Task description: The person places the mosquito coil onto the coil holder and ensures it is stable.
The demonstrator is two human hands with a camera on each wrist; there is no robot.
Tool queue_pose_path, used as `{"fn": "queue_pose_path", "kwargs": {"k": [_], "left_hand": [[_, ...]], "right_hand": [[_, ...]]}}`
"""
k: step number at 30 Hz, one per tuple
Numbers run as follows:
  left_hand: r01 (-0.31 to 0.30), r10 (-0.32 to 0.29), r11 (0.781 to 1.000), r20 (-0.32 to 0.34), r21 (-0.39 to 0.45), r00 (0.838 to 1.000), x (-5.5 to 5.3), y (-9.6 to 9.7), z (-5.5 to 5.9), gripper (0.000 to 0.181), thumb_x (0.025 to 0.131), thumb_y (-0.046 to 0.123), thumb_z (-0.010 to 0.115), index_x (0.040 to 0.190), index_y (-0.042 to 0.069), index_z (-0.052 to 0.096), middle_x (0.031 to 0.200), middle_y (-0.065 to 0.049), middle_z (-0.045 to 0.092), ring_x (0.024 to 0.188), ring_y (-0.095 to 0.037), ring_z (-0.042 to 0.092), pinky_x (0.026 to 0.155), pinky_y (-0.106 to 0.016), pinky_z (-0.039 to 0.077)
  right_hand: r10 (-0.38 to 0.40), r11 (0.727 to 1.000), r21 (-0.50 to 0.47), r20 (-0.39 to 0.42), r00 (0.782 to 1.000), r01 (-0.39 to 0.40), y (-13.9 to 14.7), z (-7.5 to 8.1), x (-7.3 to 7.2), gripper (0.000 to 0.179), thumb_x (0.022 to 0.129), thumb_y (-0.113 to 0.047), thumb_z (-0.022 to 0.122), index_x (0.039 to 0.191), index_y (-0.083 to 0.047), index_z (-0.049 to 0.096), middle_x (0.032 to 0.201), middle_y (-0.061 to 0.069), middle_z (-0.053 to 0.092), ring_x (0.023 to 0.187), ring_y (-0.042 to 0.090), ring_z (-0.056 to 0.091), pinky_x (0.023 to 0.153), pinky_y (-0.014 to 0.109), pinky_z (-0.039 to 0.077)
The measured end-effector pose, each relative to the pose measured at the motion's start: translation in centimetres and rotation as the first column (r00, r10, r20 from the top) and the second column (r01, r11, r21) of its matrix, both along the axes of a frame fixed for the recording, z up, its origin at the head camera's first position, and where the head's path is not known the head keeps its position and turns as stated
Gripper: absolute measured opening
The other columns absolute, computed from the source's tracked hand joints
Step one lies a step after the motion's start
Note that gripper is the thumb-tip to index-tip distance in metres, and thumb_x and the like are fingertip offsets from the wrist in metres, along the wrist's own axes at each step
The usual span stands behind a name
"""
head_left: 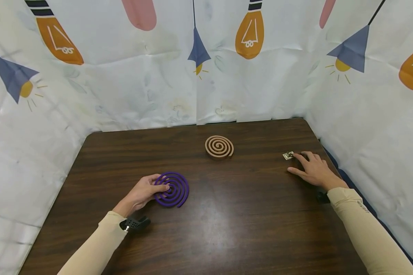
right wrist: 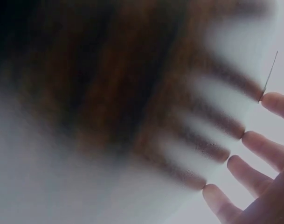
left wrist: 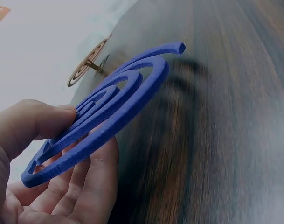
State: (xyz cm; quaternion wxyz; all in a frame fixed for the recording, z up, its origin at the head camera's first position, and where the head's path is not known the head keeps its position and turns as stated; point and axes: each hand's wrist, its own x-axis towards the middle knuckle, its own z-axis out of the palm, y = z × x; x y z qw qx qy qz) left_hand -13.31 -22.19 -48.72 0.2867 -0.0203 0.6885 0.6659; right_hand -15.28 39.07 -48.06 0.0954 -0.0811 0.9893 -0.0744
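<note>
My left hand point(head_left: 142, 193) holds a purple mosquito coil point(head_left: 173, 188), with the thumb on top and the fingers beneath. In the left wrist view the coil point(left wrist: 102, 140) is tilted and raised off the table, its loose outer end pointing away from the hand. At the far right, my right hand point(head_left: 314, 170) reaches low over the table, fingers spread. Its index fingertip touches a small metal coil stand point(head_left: 287, 155) lying on the tabletop. The right wrist view shows that stand point(right wrist: 270, 77) edge-on as a thin strip, beside fingertips that rest on the table.
A brown mosquito coil point(head_left: 219, 146) is near the table's back edge; the left wrist view shows this coil point(left wrist: 86, 64) raised on a small support. The dark wooden table point(head_left: 206, 229) meets a printed curtain point(head_left: 158, 88) at the back and sides.
</note>
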Motion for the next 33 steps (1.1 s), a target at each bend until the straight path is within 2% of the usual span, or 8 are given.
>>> {"fn": "queue_pose_path", "kwargs": {"k": [8,17,26,33], "left_hand": [[-0.032,0.032,0.999,0.0,0.028,0.999,-0.2,0.9,-0.1,0.041,0.096,0.004,0.072,0.128,-0.008,0.05,0.092,0.005,0.075,0.078,-0.006,0.074,0.073,-0.022,0.063],[-0.046,0.046,0.998,-0.004,0.044,0.999,-0.5,1.6,-0.4,0.041,0.098,0.004,0.069,0.131,-0.009,0.05,0.093,0.005,0.076,0.08,-0.005,0.074,0.074,-0.022,0.063],[-0.045,0.044,0.995,0.012,0.086,0.999,-0.6,2.4,-0.3,0.04,0.097,0.002,0.068,0.131,-0.008,0.05,0.092,0.004,0.077,0.077,-0.008,0.075,0.071,-0.023,0.063],[-0.025,0.024,0.994,0.012,0.105,1.0,-0.8,2.7,-0.5,0.049,0.099,0.005,0.067,0.139,-0.013,0.045,0.095,0.004,0.079,0.08,-0.008,0.077,0.075,-0.024,0.064]], "right_hand": [[0.0,1.0,0.006,-0.001,1.0,0.0,-0.3,-0.2,0.4,0.084,0.102,-0.065,0.049,0.158,-0.004,0.035,0.157,0.036,0.03,0.138,0.064,0.032,0.105,0.082,0.031],[-0.001,1.0,0.001,-0.01,1.0,0.001,-0.7,-0.3,0.8,0.083,0.102,-0.064,0.05,0.159,-0.004,0.036,0.157,0.035,0.032,0.138,0.063,0.034,0.105,0.081,0.032],[0.002,1.0,0.003,-0.021,1.0,-0.002,-1.2,-0.3,1.1,0.082,0.102,-0.063,0.051,0.158,-0.004,0.038,0.156,0.035,0.033,0.138,0.061,0.035,0.106,0.08,0.033],[0.001,1.0,-0.001,-0.032,0.999,-0.001,-1.5,-0.5,1.4,0.082,0.102,-0.063,0.052,0.158,-0.005,0.038,0.156,0.034,0.033,0.139,0.061,0.035,0.106,0.08,0.033]]}}
